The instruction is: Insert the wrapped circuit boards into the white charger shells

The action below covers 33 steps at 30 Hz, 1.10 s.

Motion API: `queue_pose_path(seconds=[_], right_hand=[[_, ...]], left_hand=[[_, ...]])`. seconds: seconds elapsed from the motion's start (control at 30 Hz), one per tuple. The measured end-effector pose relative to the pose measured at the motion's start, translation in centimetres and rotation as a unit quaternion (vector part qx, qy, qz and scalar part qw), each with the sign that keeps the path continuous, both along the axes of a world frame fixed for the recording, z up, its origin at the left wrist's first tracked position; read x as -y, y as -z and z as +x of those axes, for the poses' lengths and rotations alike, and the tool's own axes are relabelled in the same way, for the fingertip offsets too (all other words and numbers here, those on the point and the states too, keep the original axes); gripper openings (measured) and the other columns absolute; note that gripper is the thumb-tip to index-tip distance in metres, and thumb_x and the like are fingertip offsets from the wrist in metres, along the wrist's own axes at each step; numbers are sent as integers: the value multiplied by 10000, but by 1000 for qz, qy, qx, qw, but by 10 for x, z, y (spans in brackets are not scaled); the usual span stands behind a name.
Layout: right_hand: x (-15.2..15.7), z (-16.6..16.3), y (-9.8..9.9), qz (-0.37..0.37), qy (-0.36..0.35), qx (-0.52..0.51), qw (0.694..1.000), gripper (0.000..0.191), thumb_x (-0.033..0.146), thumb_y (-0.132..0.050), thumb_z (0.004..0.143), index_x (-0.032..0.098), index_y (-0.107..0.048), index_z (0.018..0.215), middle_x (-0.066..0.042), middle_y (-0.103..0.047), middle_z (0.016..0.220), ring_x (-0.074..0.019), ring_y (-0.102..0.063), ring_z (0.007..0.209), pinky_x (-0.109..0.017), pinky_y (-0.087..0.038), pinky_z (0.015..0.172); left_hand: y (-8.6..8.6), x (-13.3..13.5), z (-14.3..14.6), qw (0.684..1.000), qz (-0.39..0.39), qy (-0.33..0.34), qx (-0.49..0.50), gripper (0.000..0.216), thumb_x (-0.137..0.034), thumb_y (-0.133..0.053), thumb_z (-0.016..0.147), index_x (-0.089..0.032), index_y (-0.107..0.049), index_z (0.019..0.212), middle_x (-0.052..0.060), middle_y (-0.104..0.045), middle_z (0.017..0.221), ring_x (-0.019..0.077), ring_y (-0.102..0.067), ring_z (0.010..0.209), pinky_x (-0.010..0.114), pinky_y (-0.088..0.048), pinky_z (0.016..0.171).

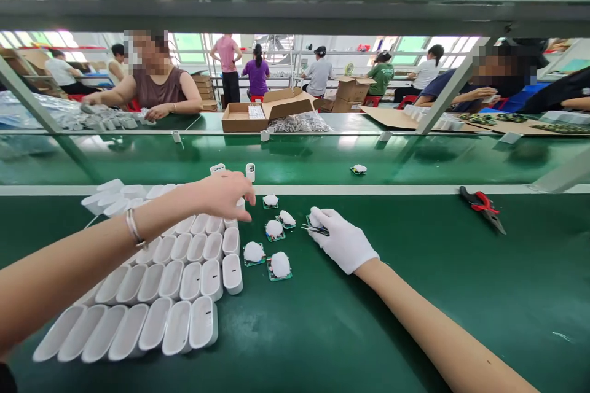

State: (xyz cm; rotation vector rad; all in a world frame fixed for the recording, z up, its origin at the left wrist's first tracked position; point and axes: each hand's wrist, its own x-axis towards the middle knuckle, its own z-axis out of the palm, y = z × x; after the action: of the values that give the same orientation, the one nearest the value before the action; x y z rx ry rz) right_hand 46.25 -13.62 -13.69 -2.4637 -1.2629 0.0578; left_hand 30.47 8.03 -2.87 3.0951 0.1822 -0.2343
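My bare left hand (229, 193), a bangle on its wrist, hovers above the back right of the rows of white plastic cases (232, 273); its fingers are bent, apart and hold nothing visible. In a white glove, my right hand (338, 236) is closed on dark tweezers (318, 229), whose tips point left. A circuit board with a white lump (316, 218) lies at its fingertips, partly hidden; whether the fingers grip it too I cannot tell. Between my hands, several green circuit boards (275, 230) with white rounded lumps rest on the green table.
Red-and-black pliers (482, 207) lie at the right. Beyond the pale rail (322, 190), a green belt (304, 159) carries small white cases and a board (358, 169). A person (161, 89) sorts white parts opposite. An open cardboard box (244, 118) stands across; a metal beam (295, 9) spans overhead.
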Motion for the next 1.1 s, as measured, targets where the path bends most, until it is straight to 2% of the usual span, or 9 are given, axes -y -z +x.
queue_pose_path(seconds=[0.17,0.27,0.4,0.6,0.7,0.83,0.93,1.0,1.1], right_hand=[[7,5,-1,41,5,-6,999,431,72,-467,707,306,-665,1011,29,-591,1259,-169,-608,1044,-263,-485,846],[12,1,-6,53,95,4,994,387,224,-516,754,284,-633,1118,-27,-590,1253,-209,-612,1031,-306,-494,826],[12,-6,-12,-45,161,-15,986,410,482,-555,755,294,-606,1116,-58,-593,1211,-232,-638,883,-309,-476,651],[11,8,-6,-27,151,-73,985,469,394,-598,745,248,-580,1191,-78,-596,1220,-242,-607,1026,-327,-473,812],[13,16,-2,26,130,-113,985,480,333,-613,723,224,-590,1190,-62,-631,1174,-222,-606,1040,-328,-459,883],[14,13,-5,57,126,-167,976,354,314,-649,662,211,-649,1000,-18,-696,965,-180,-649,854,-289,-497,798],[14,5,-7,55,123,-163,977,230,291,-628,649,221,-640,867,6,-701,843,-165,-644,743,-276,-509,710],[15,3,-7,49,100,-158,981,254,266,-608,650,226,-646,897,5,-704,846,-166,-645,740,-275,-509,693],[18,3,-10,39,60,-155,985,354,263,-607,648,235,-665,995,-8,-706,961,-187,-651,836,-283,-513,729]], left_hand=[[4,28,-45,989,-115,83,-53,232,-426,-667,721,-279,-703,896,14,-625,1005,228,-500,1044,270,-395,870],[15,41,-60,992,-108,70,-16,386,-489,-753,609,-269,-691,920,30,-604,989,248,-505,1000,303,-397,858],[27,57,-74,999,-30,-25,26,361,-526,-765,575,-224,-655,741,58,-602,836,262,-534,815,360,-410,731],[43,71,-90,996,-37,-86,3,159,-293,-600,784,-214,-601,647,32,-617,842,228,-566,789,359,-429,701],[54,78,-93,992,-86,-94,18,232,-252,-515,840,-220,-601,627,34,-603,1028,225,-575,906,330,-448,702],[65,89,-96,984,-128,-109,56,149,-228,-501,840,-238,-596,727,23,-503,1293,241,-546,1047,349,-459,783],[69,92,-96,976,-172,-125,37,74,-170,-557,776,-238,-540,799,17,-589,1130,213,-562,970,337,-457,807],[70,93,-94,969,-190,-158,21,120,-203,-610,745,-242,-530,825,0,-620,954,218,-561,899,347,-459,788],[68,92,-89,947,-232,-222,33,318,-276,-718,650,-257,-570,931,11,-627,957,268,-550,954,380,-464,792]])
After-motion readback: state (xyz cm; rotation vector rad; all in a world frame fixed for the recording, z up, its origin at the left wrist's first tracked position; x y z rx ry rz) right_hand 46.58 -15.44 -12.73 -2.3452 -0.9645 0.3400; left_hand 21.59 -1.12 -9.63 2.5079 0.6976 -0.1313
